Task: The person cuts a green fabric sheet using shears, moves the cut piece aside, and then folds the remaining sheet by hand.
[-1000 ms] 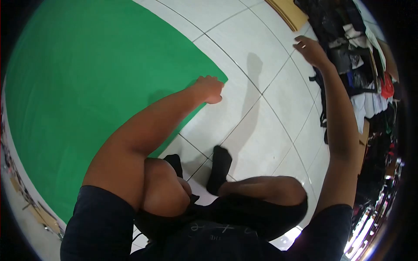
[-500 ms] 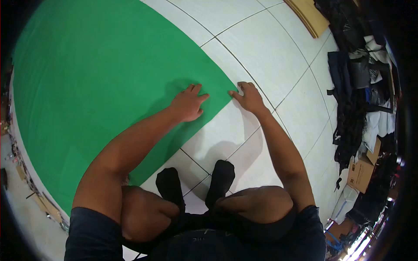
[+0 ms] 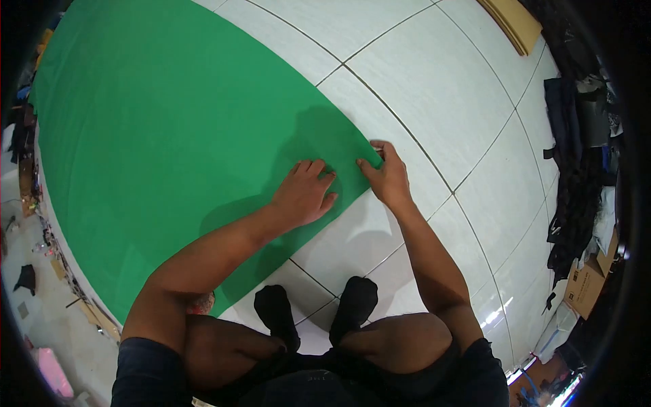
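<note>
A large green cloth [image 3: 169, 115] lies spread over the white tiled floor [image 3: 420, 88], one corner reaching toward the middle of the view. On top of the cloth, close to its near edge, rests my left hand [image 3: 305, 192] with its fingers apart and nothing in them. My right hand [image 3: 386, 175] is at the corner, its thumb on the upper side and its fingers at the edge, pinching the cloth there.
Folded brown material [image 3: 513, 26] lies at the top right. Dark clothes [image 3: 566, 163] and an open cardboard box [image 3: 586, 288] line the right side. A pink item [image 3: 52, 373] is at the lower left. My feet in black socks [image 3: 356, 302] stand near the cloth.
The view has shifted a little. My right hand has closed on the cloth's corner. My left hand still lies on the cloth, its fingers slightly more bent.
</note>
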Action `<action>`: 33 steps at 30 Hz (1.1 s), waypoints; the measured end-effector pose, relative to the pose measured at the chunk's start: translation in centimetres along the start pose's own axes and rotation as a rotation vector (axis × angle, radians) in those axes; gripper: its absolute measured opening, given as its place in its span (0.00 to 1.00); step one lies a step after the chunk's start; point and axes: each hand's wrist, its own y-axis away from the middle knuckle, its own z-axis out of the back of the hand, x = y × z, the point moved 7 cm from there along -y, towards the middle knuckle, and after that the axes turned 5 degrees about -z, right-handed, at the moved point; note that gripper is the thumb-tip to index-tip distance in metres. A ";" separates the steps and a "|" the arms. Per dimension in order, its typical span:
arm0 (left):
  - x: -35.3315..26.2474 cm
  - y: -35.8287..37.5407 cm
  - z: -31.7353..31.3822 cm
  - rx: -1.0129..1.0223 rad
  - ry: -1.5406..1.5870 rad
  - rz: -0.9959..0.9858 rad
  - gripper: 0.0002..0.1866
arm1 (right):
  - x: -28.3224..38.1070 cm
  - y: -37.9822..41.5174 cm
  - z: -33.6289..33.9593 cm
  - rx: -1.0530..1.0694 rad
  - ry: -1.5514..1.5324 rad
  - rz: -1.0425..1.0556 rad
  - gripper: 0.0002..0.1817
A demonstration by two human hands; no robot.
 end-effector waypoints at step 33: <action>6.1 0.0 -3.1 -0.066 1.218 0.650 0.15 | -0.3 2.3 -3.1 0.201 -0.124 0.052 0.14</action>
